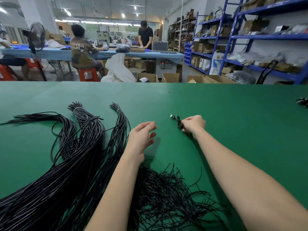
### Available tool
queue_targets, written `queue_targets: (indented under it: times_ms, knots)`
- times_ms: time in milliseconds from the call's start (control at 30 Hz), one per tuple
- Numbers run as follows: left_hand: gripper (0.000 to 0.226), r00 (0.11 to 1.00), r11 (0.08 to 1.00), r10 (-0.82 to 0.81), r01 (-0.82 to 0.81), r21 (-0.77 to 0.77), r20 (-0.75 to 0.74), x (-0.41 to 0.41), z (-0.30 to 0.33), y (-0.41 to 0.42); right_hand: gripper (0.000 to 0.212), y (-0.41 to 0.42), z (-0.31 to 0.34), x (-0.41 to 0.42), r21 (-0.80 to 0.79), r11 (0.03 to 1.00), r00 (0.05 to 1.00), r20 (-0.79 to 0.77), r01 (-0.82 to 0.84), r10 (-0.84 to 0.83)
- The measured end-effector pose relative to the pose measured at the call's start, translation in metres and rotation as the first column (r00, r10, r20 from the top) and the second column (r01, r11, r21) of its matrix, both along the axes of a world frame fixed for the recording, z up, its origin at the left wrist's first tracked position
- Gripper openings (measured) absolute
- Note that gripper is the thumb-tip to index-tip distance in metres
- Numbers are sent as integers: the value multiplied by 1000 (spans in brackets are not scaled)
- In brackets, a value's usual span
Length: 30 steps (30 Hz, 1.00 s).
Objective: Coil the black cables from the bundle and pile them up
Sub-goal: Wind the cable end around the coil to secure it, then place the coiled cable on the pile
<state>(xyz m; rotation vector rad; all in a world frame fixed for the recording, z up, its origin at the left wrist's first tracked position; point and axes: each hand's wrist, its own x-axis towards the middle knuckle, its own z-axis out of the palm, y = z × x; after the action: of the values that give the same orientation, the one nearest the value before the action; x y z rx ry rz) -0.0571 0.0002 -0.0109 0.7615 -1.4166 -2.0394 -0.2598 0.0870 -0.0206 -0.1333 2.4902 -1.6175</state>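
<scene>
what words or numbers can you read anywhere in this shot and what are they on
"UNKN OWN": back of the brown printed t-shirt on the seated person.
Red digits on the small grey display box under the far table: too blurred to read.
Labels on the shelved cardboard boxes: too small to read.

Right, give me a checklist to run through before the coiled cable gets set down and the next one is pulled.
1. Right hand grips the coiled cable: ok.
2. Coil is tied or secured: cannot tell, the hand covers it.
3. Plug end sticks out of the coil: not ok if it should be tucked.
4. Left hand free for the next cable: ok, open and holding nothing.
5. Cable bundles within the left hand's reach: ok.
6. Pile at the table's far right edge reachable: cannot tell.
</scene>
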Motion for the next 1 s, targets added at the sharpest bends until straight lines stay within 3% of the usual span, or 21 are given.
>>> queue_targets:
  times_ms: [167,500,667,833,933,1000]
  knots:
    - [14,1000,1000,-13,13,0,15,-1,-2,-1,9,4,-10,6,71,995,993,-101,75,-68]
    - [16,999,999,-26,27,-23,45,0,-3,1,7,6,-10,15,94,994,992,-121,47,-36]
    - [15,998,999,-30,31,-31,48,1,2,1,32,14,5,23,100,993,975,-206,-57,77]
    - [15,998,999,-27,29,-38,63,3,4,-1,12,28,33,62,-3,982,935,-307,-190,180]
    - [13,997,998,-19,23,-59,70,3,4,-2,6,33,23,93,56,943,897,-295,-328,329]
    - [7,995,987,30,-15,-161,97,2,2,-2,6,32,3,111,136,908,878,-233,-396,418]
